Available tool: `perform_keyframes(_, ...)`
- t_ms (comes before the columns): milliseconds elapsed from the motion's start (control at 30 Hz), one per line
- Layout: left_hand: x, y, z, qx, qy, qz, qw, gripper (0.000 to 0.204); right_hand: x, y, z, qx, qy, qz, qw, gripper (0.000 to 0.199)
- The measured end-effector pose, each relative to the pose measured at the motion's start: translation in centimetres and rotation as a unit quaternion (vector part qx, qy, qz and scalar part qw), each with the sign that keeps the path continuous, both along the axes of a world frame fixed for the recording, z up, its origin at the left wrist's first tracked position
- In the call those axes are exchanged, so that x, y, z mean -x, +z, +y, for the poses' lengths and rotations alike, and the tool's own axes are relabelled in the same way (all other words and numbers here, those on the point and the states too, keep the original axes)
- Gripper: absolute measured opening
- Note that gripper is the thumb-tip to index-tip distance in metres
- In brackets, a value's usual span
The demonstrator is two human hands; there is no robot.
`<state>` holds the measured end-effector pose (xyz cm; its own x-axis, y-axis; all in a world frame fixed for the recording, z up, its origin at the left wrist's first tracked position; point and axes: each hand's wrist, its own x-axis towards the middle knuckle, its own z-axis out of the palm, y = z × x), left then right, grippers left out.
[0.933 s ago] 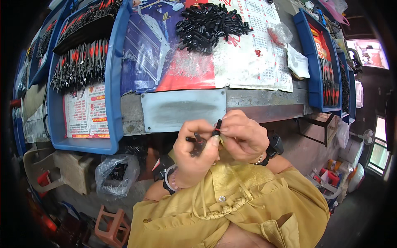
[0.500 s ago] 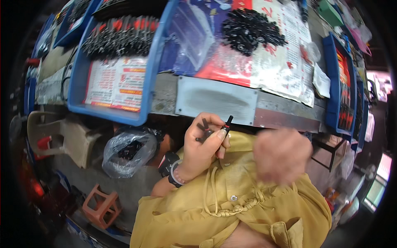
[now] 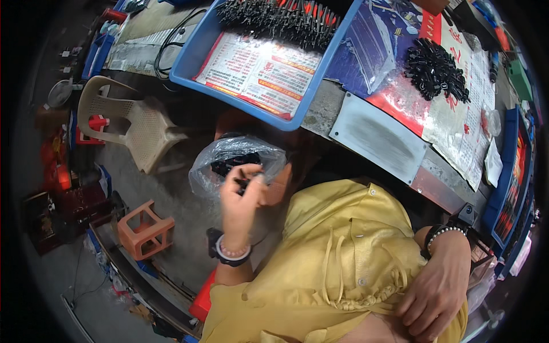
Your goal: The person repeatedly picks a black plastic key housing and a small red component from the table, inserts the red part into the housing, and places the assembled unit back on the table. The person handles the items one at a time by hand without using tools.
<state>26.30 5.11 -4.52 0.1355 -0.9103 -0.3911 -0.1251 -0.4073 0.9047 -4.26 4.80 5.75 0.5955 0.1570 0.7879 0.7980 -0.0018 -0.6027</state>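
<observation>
While my left hand (image 3: 243,197) is raised to the mouth of the crumpled clear plastic bag (image 3: 231,163), its fingertips (image 3: 247,178) are pinched together on a small black part (image 3: 245,183); long axis not resolvable. Bag lies directly ahead of those fingers, touching them, below the bench edge, holding more dark pieces. Left hand is much the nearer. Right hand (image 3: 437,291) rests loose, fingers spread, on my yellow shirt (image 3: 343,257), gripping nothing. Blue plastic tray (image 3: 240,97) sits above, on the bench
</observation>
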Motion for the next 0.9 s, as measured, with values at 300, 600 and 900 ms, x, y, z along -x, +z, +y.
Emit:
perform_keyframes(300, -5.3, -3.0, -1.8, 0.122, -0.127, -0.407, 0.896, 0.040, 2.2, -0.8, 0.6, 0.015, -0.002, 0.079, 0.997, 0.036)
perform_keyframes(600, 1.6, 3.8, -1.9, 0.100, -0.088, -0.234, 0.963, 0.019, 4.1, -1.8, 0.8, -0.045, -0.140, 0.072, 0.987, 0.044)
perform_keyframes(900, 18.1, 4.9, -6.3, 0.109, -0.453, 0.085, 0.881, 0.022, 11.9, -4.6, 1.7, -0.286, -0.653, 0.171, 0.681, 0.026)
